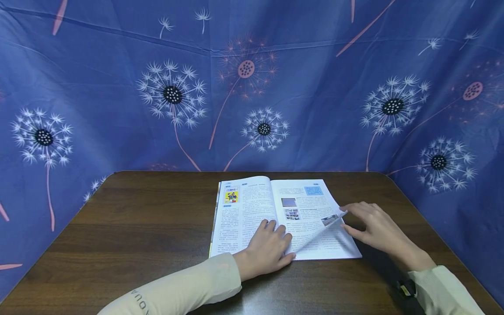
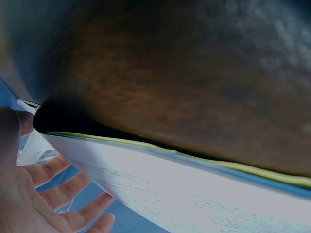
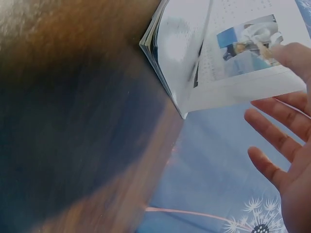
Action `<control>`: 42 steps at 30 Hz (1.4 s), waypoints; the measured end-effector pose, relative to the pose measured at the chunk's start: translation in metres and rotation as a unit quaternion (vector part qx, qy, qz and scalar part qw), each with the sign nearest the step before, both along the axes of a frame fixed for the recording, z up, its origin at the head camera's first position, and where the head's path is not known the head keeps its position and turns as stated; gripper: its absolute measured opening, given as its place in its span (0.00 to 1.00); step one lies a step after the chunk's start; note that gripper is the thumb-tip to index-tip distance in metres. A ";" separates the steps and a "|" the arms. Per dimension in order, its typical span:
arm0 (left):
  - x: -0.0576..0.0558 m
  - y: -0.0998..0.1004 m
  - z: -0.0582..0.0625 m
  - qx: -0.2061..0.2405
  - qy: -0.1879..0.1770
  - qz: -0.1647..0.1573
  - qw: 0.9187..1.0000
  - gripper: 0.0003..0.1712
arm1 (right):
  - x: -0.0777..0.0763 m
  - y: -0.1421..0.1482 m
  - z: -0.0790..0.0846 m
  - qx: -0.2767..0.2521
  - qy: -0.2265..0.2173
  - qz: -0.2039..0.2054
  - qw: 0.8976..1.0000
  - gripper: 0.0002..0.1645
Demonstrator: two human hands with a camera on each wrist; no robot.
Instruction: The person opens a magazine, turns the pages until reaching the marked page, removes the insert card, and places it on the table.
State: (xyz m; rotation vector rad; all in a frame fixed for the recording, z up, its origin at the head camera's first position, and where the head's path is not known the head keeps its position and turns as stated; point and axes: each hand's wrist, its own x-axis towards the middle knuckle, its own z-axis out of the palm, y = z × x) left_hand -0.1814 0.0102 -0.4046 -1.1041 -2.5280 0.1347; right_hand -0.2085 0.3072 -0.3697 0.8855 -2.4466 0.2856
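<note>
An open magazine [image 1: 256,214] lies on the table with printed text and small pictures on both pages. My left hand [image 1: 265,249] rests on its lower middle near the gutter, fingers spread and thumb by the bottom edge. At the right side, my right hand [image 1: 379,227] pinches the outer edge of a page [image 1: 320,234], which is lifted and folds diagonally toward the middle. The right wrist view shows the thumb over this page [image 3: 238,92], by a colour photo, with fingers behind it. In the left wrist view, the left fingers [image 2: 80,213] extend along the white page.
A dark brown wooden table [image 1: 138,218] holds the magazine, its far edge against a blue cloth [image 1: 315,87] printed with dandelions. The cloth also hangs along both sides. A dark band [image 1: 405,288] is on the right wrist, next to the pale sleeve.
</note>
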 end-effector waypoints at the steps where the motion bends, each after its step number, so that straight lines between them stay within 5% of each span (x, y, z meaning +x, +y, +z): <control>1: 0.000 0.000 0.000 0.000 0.000 0.000 1.000 0.23 | 0.000 0.000 0.000 -0.004 0.002 -0.002 1.000 0.26; 11: 0.000 -0.001 0.001 0.007 -0.002 0.006 1.000 0.22 | 0.001 0.001 0.000 -0.011 0.008 -0.012 1.000 0.33; 23: 0.001 -0.002 0.004 0.007 -0.006 0.018 1.000 0.27 | 0.004 -0.001 -0.007 0.031 -0.044 -0.017 0.998 0.28; 42: 0.004 -0.001 0.004 0.032 -0.009 0.050 0.998 0.55 | 0.011 -0.003 -0.013 0.089 -0.188 0.006 0.978 0.29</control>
